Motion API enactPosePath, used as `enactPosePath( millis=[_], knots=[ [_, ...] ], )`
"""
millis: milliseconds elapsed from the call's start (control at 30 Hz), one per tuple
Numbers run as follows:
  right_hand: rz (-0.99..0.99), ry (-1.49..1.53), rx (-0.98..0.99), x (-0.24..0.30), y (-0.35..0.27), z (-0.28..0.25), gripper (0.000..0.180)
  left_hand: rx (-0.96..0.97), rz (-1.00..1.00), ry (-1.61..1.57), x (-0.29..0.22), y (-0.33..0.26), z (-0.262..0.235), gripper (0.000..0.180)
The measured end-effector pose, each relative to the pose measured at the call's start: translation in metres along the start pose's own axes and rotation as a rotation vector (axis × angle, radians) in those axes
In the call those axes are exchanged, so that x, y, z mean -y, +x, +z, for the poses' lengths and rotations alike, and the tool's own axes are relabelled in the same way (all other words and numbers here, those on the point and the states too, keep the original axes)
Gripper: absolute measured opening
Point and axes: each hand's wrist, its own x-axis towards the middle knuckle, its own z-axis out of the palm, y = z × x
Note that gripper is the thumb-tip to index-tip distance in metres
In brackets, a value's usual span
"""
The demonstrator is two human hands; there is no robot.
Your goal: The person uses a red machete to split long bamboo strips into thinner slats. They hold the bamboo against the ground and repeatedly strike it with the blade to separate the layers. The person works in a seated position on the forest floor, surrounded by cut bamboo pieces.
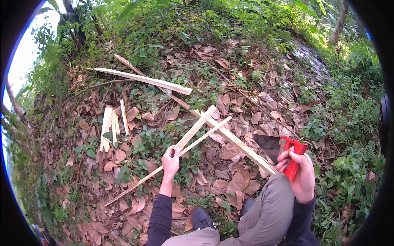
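My left hand [170,160] grips a flat split wood strip [195,128] that points up and to the right. A thinner long stick [168,162] crosses just under that hand, running from lower left to upper right. My right hand [301,172] is closed on the red handle of a chopping knife [276,148], its dark blade pointing left over my right knee. A long split piece of wood [234,139] lies diagonally on the leaf litter between the two hands.
A long pale plank [143,80] lies further up the slope. Several short split strips [111,125] lie in a bunch at the left. Dry brown leaves and low green plants cover the ground; my shoe [202,218] is below.
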Motion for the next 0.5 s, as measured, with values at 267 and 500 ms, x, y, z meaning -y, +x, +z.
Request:
enactPosePath(
  millis=[267,500],
  knots=[
    [-0.023,0.017,-0.020,0.005,-0.006,-0.012,0.021,0.030,0.229,0.292,-0.016,0.013,0.031,0.025],
    [-0.017,0.009,0.005,0.004,-0.004,-0.014,0.021,0.059,0.273,0.290,-0.001,0.014,0.037,0.026]
  ],
)
